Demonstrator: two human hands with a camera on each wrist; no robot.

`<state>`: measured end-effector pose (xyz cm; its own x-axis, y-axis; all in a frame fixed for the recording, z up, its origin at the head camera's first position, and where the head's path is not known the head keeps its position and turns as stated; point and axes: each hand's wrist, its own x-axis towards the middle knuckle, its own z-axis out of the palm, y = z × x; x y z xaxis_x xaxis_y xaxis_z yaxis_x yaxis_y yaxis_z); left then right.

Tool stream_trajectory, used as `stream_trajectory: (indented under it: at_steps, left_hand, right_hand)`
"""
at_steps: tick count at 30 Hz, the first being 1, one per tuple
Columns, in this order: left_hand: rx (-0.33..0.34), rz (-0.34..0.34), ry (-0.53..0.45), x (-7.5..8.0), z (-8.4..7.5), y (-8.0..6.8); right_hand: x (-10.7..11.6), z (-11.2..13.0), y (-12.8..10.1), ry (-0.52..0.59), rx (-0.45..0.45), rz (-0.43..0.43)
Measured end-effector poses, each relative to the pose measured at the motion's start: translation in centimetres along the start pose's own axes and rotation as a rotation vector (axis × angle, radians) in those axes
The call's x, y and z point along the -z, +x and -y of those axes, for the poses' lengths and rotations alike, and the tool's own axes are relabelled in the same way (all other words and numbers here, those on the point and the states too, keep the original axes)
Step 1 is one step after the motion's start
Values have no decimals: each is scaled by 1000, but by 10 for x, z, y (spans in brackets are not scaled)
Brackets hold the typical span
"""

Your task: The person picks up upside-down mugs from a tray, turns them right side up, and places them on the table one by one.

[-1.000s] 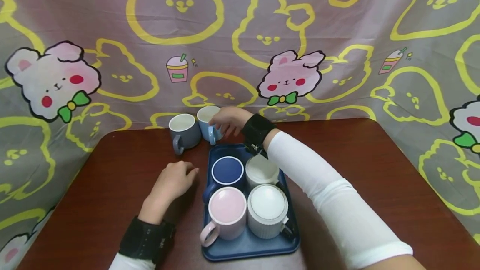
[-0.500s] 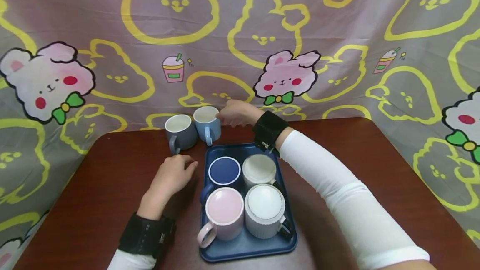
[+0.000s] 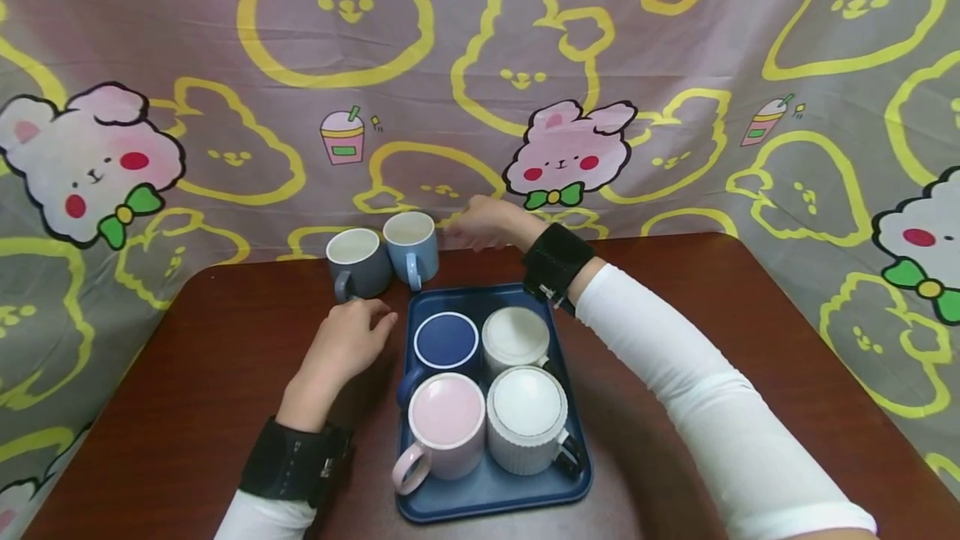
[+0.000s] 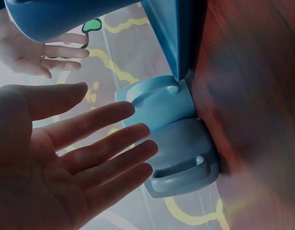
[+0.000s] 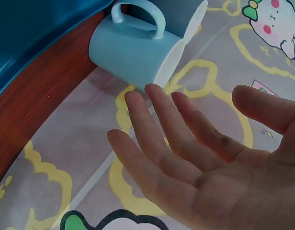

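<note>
My right hand [image 3: 486, 223] hovers just right of the light blue mug [image 3: 411, 247], fingers loosely spread and holding nothing; the right wrist view shows the palm and fingertips near that mug's rim. Beside it stands a dark grey mug [image 3: 358, 263] with a pale inside, upright, handle toward me. My left hand [image 3: 347, 342], relaxed and holding nothing, is left of the tray, in front of the grey mug. On the blue tray [image 3: 491, 500] sit upside-down mugs: a dark blue one [image 3: 446, 340], a pink one [image 3: 447, 423], a ribbed white one [image 3: 527, 419] and an off-white one [image 3: 515, 336].
A brown wooden table [image 3: 697, 357] carries everything. A patterned cloth [image 3: 660, 40] hangs right behind its far edge, close to the two standing mugs. The pink mug's handle [image 3: 412, 468] sticks out over the tray's left side.
My right hand has moved off the light blue mug to the right, leaving it beside the grey mug. My left hand has shifted slightly away from me.
</note>
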<state>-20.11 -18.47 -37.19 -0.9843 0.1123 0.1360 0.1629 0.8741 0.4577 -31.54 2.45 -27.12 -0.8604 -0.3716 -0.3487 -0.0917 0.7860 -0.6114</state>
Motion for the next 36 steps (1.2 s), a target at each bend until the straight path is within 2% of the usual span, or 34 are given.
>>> stream_trajectory:
  at_steps: [13,22,29,36]
  left_hand:
    - [-29,-25,1,1,-4,3]
    - [-63,-74,-17,0,-15,7]
    - [-100,-102,-26,0,-24,8]
    - [-163,-102,13,-3,-31,9]
  right_hand:
    - [6,-17,-9,37,-22,-56]
    - [10,-38,-17,50,-42,-68]
    - [11,-54,-26,50,3,-75]
    - [3,-67,-34,51,64,-129]
